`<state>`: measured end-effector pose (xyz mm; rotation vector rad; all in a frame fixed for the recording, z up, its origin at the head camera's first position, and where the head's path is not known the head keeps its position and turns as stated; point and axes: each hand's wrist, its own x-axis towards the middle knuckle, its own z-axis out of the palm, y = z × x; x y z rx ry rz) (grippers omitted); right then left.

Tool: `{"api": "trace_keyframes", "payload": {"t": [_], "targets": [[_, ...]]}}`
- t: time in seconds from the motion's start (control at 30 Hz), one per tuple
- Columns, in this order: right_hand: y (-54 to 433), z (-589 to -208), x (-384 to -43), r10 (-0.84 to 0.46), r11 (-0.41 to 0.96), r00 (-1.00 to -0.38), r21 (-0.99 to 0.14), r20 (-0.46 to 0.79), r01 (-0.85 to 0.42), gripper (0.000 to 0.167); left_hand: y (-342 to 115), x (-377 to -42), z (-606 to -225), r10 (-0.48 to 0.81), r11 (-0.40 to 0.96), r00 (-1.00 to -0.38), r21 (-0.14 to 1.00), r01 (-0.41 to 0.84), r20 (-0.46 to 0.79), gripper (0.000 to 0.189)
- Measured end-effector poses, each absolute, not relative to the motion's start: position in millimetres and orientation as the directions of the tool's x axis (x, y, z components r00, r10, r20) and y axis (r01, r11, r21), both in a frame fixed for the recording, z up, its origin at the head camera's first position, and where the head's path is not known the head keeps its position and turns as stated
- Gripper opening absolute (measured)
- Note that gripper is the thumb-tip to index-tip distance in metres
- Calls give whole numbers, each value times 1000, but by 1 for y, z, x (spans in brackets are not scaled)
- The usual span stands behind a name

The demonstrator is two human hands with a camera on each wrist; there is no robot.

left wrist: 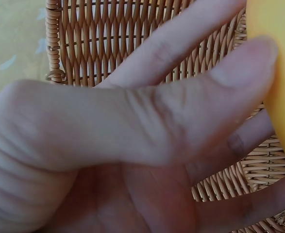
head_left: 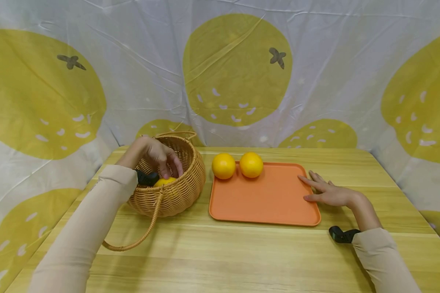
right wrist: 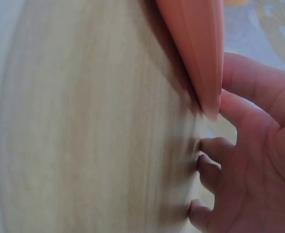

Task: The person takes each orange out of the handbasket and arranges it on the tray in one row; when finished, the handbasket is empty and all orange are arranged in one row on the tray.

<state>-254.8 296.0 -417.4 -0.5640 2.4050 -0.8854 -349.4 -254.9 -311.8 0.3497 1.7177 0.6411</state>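
Note:
My left hand reaches down into a round wicker basket. It holds an orange low inside, near the front wall. In the left wrist view, the thumb presses the side of that orange while the other fingers reach round below and behind it. My right hand lies with fingers spread at the right rim of an orange-coloured tray. From the right wrist, thumb and index finger touch the tray's edge, and the other fingertips rest at the table.
Two oranges, one at the tray's back left corner and another beside it, sit close together. The basket's front handle hangs down onto the wooden table. A fruit-printed cloth hangs behind and along the sides.

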Motion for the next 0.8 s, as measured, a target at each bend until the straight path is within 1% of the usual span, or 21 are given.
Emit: {"api": "trace_keyframes", "payload": {"t": [0.1,0.17,0.27,0.4,0.6,0.8], "targets": [[296,-417,-255,-537,699,-782,-686,-318,-201,86,-256,-348,-310,547,792,-245,589,-160,-801,36],[296,-417,-255,-538,698,-781,-687,-317,-202,86,-257,-348,-309,550,788,-241,592,-169,-800,37],[296,-418,-255,-540,698,-780,-686,-318,-204,86,-259,-347,-309,553,787,-237,594,-167,-799,37],[296,-417,-255,-537,702,-780,-682,-321,-203,86,-259,-346,-311,542,796,-250,585,-156,-803,34],[296,-416,-255,-536,703,-781,-681,-320,-203,86,-259,-345,-316,567,789,-231,602,-126,-791,29],[296,-415,-254,-537,703,-780,-682,-323,-202,86,-260,-345,-315,559,795,-226,593,-126,-798,34]]}}
